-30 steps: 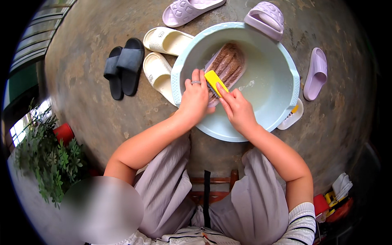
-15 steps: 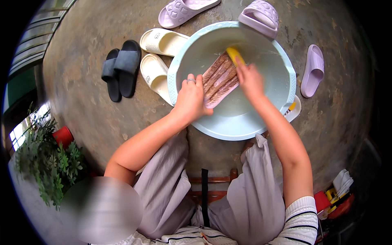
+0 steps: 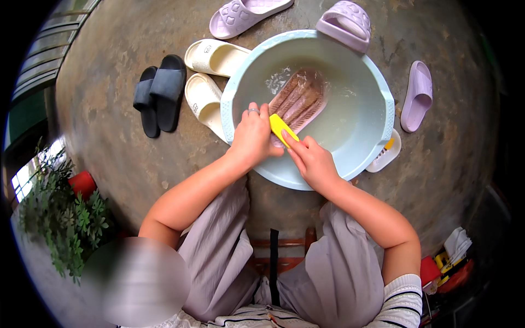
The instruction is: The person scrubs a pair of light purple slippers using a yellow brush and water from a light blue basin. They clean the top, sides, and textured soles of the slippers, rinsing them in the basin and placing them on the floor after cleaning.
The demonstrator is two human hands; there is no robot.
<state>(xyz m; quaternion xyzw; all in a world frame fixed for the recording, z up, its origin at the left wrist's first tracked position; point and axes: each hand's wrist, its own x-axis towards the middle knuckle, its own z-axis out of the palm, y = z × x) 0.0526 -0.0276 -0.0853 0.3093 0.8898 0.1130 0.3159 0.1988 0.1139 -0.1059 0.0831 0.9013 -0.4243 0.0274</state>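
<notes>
A pale pink slipper (image 3: pixel 302 98) lies sole up in the light blue basin (image 3: pixel 389 109), its grooved tread brown with dirt. Its far end dips into cloudy water (image 3: pixel 342 90). My left hand (image 3: pixel 251 136) grips the near end of the slipper at the basin's left side. In my right hand (image 3: pixel 314 161) is a yellow scrubbing brush (image 3: pixel 283 130), pressed on the sole near my left fingers. The brush's underside is hidden.
Cream slippers (image 3: pixel 205 104) and dark slides (image 3: pixel 168 87) lie left of the basin. Lilac slippers (image 3: pixel 417 95) lie beyond and right. One lilac slipper (image 3: pixel 345 27) leans on the far rim. A white slipper (image 3: pixel 387 156) touches the right side. Potted plants (image 3: pixel 65 213) stand left.
My right hand has drawn the yellow brush from the sole's far end down to its near end. The slipper's far end has dipped into the water with a splash. My left hand keeps its grip.
</notes>
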